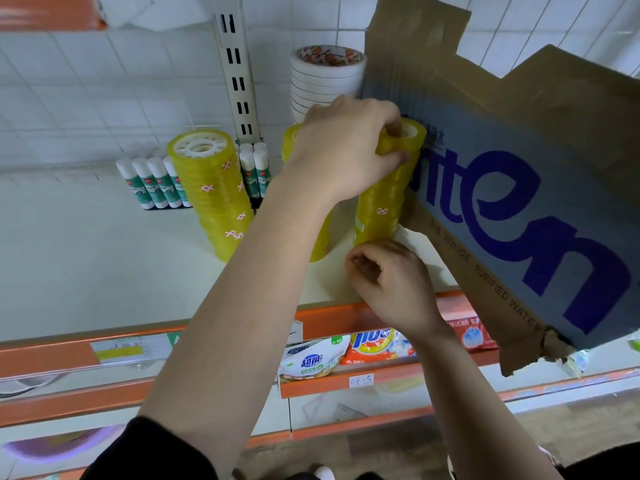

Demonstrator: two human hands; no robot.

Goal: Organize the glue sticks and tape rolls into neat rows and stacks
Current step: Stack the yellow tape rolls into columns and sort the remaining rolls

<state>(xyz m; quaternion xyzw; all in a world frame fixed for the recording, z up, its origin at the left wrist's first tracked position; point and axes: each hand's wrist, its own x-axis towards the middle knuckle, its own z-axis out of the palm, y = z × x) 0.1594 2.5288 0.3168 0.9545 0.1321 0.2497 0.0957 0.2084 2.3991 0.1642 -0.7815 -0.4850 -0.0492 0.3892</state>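
A shop: orange-edged shelves (346,317) carry price-label strips (131,349), a handwritten tag (361,380), packaged detergent bags (308,358), and stock like glue sticks (152,181) in rows against a tiled wall (104,91).

Shelf (86,254): front left open from the edge.
Back left: glue sticks (152,183) in a row.
Centre: left stack (214,192), middle stack (320,237) and right stack (381,209) of yellow tape, with a gap between the first two.
Rear: white tape (325,74), post (237,71).
Right: cardboard (519,168) just beside right stack, closing that side.
Left hand (346,147) grips its top; right hand (391,278) at its foot.
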